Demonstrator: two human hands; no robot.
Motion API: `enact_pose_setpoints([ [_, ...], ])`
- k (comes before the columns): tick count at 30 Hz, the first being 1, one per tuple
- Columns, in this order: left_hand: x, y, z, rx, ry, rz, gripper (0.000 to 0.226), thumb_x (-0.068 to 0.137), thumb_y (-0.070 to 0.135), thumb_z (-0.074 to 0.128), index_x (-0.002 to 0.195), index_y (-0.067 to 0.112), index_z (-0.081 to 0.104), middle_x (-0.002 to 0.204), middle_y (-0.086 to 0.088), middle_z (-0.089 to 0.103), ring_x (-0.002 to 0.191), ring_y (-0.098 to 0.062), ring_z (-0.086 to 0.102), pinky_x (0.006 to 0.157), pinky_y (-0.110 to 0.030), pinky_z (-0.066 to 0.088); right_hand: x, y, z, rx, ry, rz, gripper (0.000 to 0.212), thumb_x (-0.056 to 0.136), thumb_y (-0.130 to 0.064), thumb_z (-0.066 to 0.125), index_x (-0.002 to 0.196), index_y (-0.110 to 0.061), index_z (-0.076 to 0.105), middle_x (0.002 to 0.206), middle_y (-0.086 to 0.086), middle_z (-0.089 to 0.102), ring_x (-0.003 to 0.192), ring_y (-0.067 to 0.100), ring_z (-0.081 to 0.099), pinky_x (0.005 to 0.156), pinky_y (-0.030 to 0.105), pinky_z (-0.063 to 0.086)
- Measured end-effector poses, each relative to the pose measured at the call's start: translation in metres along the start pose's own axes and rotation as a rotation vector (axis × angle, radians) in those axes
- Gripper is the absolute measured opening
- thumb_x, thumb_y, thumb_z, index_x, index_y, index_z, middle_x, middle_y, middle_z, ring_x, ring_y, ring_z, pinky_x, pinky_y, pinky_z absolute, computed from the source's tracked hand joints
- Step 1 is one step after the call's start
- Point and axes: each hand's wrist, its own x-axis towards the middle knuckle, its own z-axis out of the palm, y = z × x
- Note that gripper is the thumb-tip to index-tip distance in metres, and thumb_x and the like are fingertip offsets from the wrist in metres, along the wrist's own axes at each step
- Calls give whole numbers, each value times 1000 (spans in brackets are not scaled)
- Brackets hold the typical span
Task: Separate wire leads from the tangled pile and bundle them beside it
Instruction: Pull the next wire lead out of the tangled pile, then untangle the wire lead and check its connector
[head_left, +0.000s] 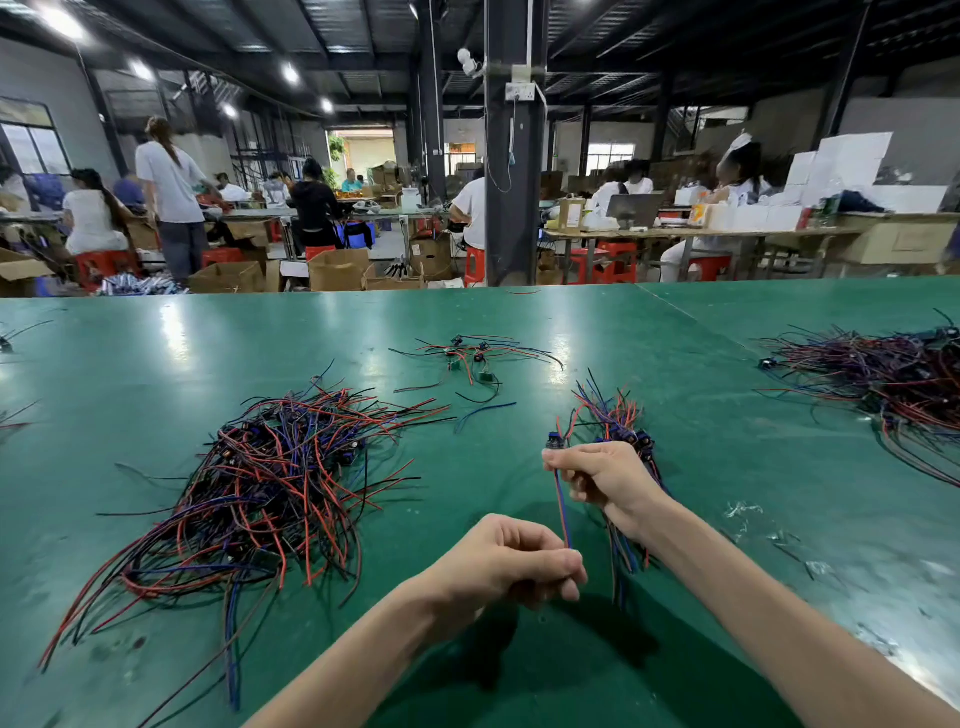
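Note:
A big tangled pile (265, 493) of red, blue and black wire leads lies on the green table at the left. My right hand (605, 480) grips a bundle of leads (615, 421) whose ends fan out above my fingers and hang down below my wrist. It also pinches the top of a single red-and-blue lead (562, 512), just under its small dark connector. My left hand (519, 564) pinches the lower end of that same lead, which runs taut between both hands above the table.
A small loose group of leads with little boards (472, 358) lies further back in the middle. Another large heap of wires (893, 379) sits at the far right. Plastic scraps (769, 530) lie right of my right arm. People work at tables beyond the far table edge.

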Motion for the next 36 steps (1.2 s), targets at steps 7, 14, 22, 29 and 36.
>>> enact_pose_setpoints([
  [7, -2, 1, 0, 6, -53, 7, 14, 85, 27, 66, 77, 18, 74, 73, 3, 71, 56, -4, 53, 55, -14, 43, 1, -13, -1, 4, -95, -25, 17, 78, -12, 74, 61, -8, 69, 62, 8, 66, 44, 9, 51, 40, 16, 39],
  [14, 2, -3, -3, -43, 8, -60, 27, 84, 38, 65, 95, 14, 72, 84, -1, 73, 62, -4, 57, 53, -16, 45, 14, -28, -36, -178, 152, -84, 14, 85, -9, 68, 74, 0, 68, 56, 4, 62, 43, 9, 45, 37, 16, 34],
  [22, 5, -2, -7, -38, 246, -3, 21, 92, 14, 56, 82, 12, 74, 69, -2, 69, 54, -7, 51, 48, -17, 40, 18, -19, -51, -584, 348, 29, 27, 78, -16, 76, 74, 10, 69, 53, 8, 46, 49, 19, 36, 44, 24, 32],
  [29, -1, 29, -50, 384, 940, 313, 19, 88, 11, 61, 74, 18, 71, 57, 5, 67, 47, -11, 50, 47, -25, 39, 9, -18, -39, -1069, 435, -65, 34, 76, -19, 70, 51, -9, 49, 54, 9, 51, 58, 26, 52, 53, 27, 37],
  [36, -20, 45, -165, 1008, 1090, -167, 23, 87, 12, 52, 99, 20, 70, 105, -1, 69, 89, -20, 60, 79, -30, 49, 3, -15, -29, -1356, 467, -88, 22, 76, -8, 58, 62, -9, 41, 69, 5, 45, 66, 27, 48, 60, 29, 36],
])
